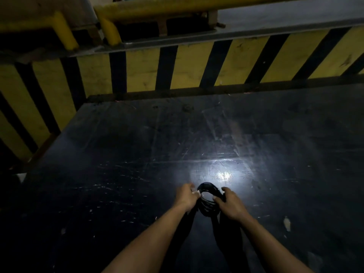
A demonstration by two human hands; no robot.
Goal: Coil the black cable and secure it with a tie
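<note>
The black cable (206, 189) is wound into a small coil of several loops, held upright just above the dark table (137, 154). My left hand (186, 196) pinches the coil's left side, where a small white tie (197, 192) shows between the fingertips. My right hand (229, 203) grips the coil's right side. The lower part of the coil is lost in shadow between my wrists.
A bright spot of light (223, 175) falls on the scratched table just beyond the coil. A yellow-and-black striped barrier (197, 67) runs along the far and left edges, with yellow rails (157, 8) above. A pale scrap (287, 223) lies at the right.
</note>
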